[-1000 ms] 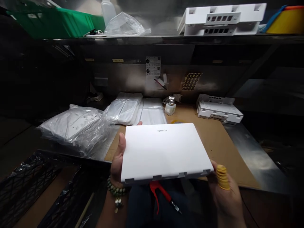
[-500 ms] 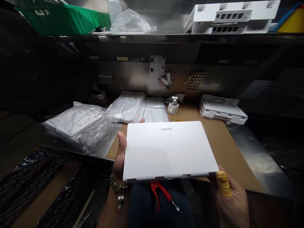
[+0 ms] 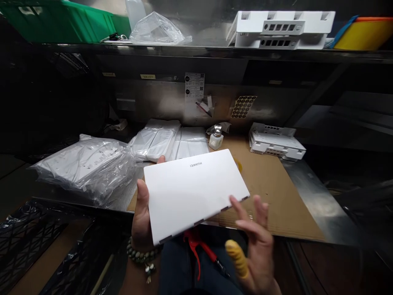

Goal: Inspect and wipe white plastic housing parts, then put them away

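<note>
A white plastic cover marked HUAWEI [image 3: 193,192] is tilted above the front of the bench, its lettering upside down to me. My left hand [image 3: 143,215] grips its left end, thumb on the near side and a fingertip showing past the far edge. Beside the cover's lower right edge is my right hand [image 3: 253,241], fingers spread, with a yellow cot on the thumb. Its index fingertip overlaps the cover's edge; whether it touches I cannot tell. Below the cover a red air blow gun [image 3: 201,248] lies across my lap.
Bagged white parts [image 3: 89,164] lie at left, beside stacks of white parts in plastic [image 3: 156,139]. A pump bottle [image 3: 216,137] and white housings [image 3: 276,141] stand behind the cardboard sheet [image 3: 276,196]. The shelf above holds a green bin [image 3: 67,22], more housings [image 3: 282,30] and a yellow container [image 3: 365,35].
My right hand has let go of the cover's right end and spread its fingers. The cover has turned, its right end rising, while my left hand keeps hold.
</note>
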Tool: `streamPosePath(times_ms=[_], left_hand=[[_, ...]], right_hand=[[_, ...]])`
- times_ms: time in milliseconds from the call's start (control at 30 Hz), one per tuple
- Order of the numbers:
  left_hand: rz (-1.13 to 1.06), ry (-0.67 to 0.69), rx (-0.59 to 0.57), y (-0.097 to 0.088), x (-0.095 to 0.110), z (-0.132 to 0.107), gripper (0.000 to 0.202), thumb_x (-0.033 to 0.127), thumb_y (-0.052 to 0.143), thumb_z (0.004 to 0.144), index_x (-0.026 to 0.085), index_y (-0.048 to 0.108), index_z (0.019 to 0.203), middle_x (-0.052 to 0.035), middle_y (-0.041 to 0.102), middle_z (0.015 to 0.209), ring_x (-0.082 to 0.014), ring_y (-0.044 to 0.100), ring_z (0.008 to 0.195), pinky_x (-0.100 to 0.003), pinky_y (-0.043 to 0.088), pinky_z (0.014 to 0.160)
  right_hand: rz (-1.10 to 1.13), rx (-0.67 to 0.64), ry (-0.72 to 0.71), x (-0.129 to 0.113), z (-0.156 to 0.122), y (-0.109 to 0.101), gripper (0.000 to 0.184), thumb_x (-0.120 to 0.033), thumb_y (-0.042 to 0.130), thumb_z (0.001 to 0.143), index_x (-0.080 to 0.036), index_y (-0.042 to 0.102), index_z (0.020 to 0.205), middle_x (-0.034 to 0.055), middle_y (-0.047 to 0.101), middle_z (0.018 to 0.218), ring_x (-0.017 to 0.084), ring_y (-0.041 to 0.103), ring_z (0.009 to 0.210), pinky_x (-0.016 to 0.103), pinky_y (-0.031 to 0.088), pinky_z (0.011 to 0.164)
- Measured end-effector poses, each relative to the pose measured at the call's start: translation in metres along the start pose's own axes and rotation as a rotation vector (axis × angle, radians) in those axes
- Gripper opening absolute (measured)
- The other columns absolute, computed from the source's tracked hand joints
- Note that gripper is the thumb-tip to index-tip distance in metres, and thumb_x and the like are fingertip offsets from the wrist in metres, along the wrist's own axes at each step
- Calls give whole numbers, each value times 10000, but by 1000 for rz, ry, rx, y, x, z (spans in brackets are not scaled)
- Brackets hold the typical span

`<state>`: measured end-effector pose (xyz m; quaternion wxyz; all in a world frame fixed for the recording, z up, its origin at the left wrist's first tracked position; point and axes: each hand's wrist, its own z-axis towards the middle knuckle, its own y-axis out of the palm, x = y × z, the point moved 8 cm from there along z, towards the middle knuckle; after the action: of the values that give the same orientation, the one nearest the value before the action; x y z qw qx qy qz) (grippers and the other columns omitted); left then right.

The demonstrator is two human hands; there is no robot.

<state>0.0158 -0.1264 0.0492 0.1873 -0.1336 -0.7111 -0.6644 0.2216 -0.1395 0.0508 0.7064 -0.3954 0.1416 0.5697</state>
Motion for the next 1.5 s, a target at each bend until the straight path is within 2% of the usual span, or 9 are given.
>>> streamPosePath(times_ms=[233,333,433,633,833,1033,1167,1300,1500], left_hand=[[56,33,30,8,8,-5,644,725,481,939,490,386,1530,14,548,1553,-355,423,1473,-614,262,1231],[59,-23,-15,9,9,-5,639,742,488,923,537,374,1518,53,527,1568,-356,399,1488,-610,272,1229],[71,19,-19,6,13,-5,665,713,524,924,505,365,1535,34,533,1564,-371,399,1484,-626,277,1223],[105,85,-73,3,17,-4,654,670,480,962,467,327,1564,-10,542,1557,-374,418,1471,-660,272,1214],[93,11,-57,6,15,-6,644,725,477,937,521,351,1534,48,504,1587,-356,389,1491,-602,234,1245],[36,-47,-59,8,12,-7,615,745,447,939,575,325,1518,106,494,1588,-316,318,1528,-527,236,1258],[23,-43,-24,3,13,-7,602,744,461,932,568,372,1501,104,502,1582,-340,365,1504,-537,266,1246],[-23,-70,-3,-2,15,-8,602,738,477,934,576,360,1501,106,414,1641,-354,330,1518,-548,254,1245],[-48,-53,-35,-18,31,-13,558,679,456,972,556,366,1509,100,469,1603,-305,362,1508,-505,245,1260]], right_hand=[[101,-430,-342,-44,-2,39,232,-484,414,1072,-260,459,1111,1,706,1369,157,390,1510,341,87,1313],[274,-272,-290,-43,-2,24,265,-449,301,1101,-289,431,935,-83,782,1205,127,447,1472,345,130,1314],[134,-67,-156,-29,0,11,240,-491,458,1046,-271,438,952,23,647,1446,221,160,1590,454,43,1320],[239,-224,-232,-39,-2,20,311,-519,315,1082,-272,403,917,-54,804,1148,204,473,1464,438,56,1321],[64,-152,-164,-33,8,16,288,-529,475,1032,-253,444,954,68,542,1551,243,160,1594,427,53,1315],[189,-356,-314,-42,8,24,328,-512,332,1072,-276,459,883,-41,753,1283,207,403,1508,413,73,1318],[52,-266,-200,-30,11,23,318,-547,511,1010,-246,521,908,69,506,1578,290,215,1578,481,95,1310],[337,-419,-270,-40,4,32,349,-463,378,1081,-264,523,833,-71,819,1065,213,626,1324,477,178,1308],[244,155,71,40,44,-29,279,-303,401,1055,-241,612,884,-13,712,690,220,766,840,494,552,996]])
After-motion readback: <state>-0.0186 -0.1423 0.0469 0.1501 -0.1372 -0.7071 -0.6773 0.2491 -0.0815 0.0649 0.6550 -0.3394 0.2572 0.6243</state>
